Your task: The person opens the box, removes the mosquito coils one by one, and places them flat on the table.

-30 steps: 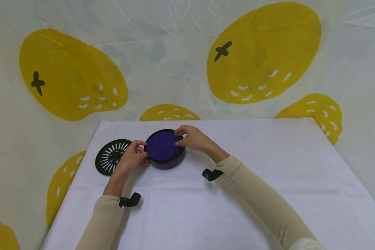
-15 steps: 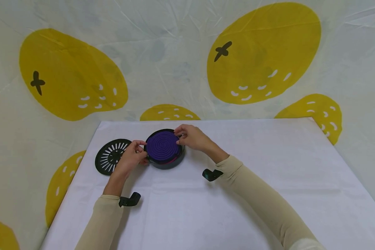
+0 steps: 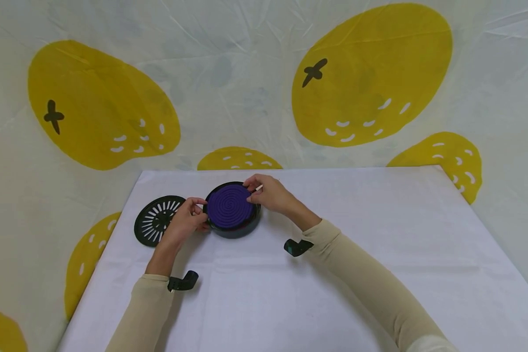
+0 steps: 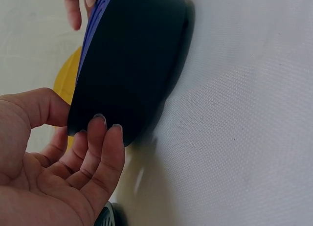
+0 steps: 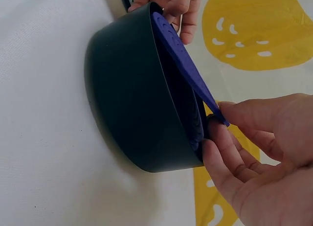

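Note:
A dark round tin (image 3: 234, 234) stands on the white cloth, with a purple spiral mosquito coil (image 3: 229, 206) at its mouth. In the right wrist view the coil (image 5: 188, 64) slants, its near edge lifted above the rim. My right hand (image 3: 270, 194) pinches that edge between thumb and finger; its other fingers reach to the rim. More dark spiral coil (image 5: 195, 128) shows inside the tin (image 5: 129, 94) underneath. My left hand (image 3: 187, 222) holds the tin's left side, fingertips against its wall (image 4: 127, 64). The tin's bottom is hidden.
A black slotted round lid (image 3: 151, 233) lies flat on the table (image 3: 334, 293), left of the tin and partly behind my left hand. Behind the table's far edge hangs a pale curtain (image 3: 237, 73) printed with yellow fruit.
My right hand has shifted slightly, and the coil's right edge has risen a little from the tin. The pink strip below the coil's front no longer shows. My left hand stays in place.

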Demonstrator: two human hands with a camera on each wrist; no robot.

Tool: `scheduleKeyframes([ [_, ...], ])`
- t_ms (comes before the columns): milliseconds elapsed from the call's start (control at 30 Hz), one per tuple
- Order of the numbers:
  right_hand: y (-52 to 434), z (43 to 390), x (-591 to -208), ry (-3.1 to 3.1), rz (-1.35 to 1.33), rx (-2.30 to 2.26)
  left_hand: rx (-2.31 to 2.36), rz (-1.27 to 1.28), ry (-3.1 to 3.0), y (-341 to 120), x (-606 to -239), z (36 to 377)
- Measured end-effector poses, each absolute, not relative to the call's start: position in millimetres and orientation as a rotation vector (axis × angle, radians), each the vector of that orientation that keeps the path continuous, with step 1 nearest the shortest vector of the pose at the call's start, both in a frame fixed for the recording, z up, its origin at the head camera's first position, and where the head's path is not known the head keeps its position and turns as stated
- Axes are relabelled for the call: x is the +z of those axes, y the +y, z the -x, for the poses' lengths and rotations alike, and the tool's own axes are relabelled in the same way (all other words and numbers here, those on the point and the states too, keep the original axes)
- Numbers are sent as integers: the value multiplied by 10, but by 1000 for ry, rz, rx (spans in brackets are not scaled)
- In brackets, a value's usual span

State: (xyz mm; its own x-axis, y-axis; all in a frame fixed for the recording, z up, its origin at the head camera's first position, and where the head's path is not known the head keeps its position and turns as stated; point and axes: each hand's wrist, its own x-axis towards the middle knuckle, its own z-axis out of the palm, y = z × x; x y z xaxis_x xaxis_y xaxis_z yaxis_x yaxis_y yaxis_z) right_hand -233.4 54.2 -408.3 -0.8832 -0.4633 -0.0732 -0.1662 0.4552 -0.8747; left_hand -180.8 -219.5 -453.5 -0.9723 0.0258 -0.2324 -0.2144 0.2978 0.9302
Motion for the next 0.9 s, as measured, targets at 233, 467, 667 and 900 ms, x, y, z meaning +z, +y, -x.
scheduleKeyframes([
  [233,521,2355,-4072,2329,685,-1315,1745,165,2363,-2204,-4540,1807],
  [467,450,2375,-4112,2393,745,-1290,1740,163,2364,-2201,-4533,1809],
  [667,415,2387,-4101,2388,740,-1287,1738,172,2358,-2195,-4534,1814],
  [900,451,2390,-4053,2336,738,-1287,1734,158,2360,-2195,-4518,1806],
])
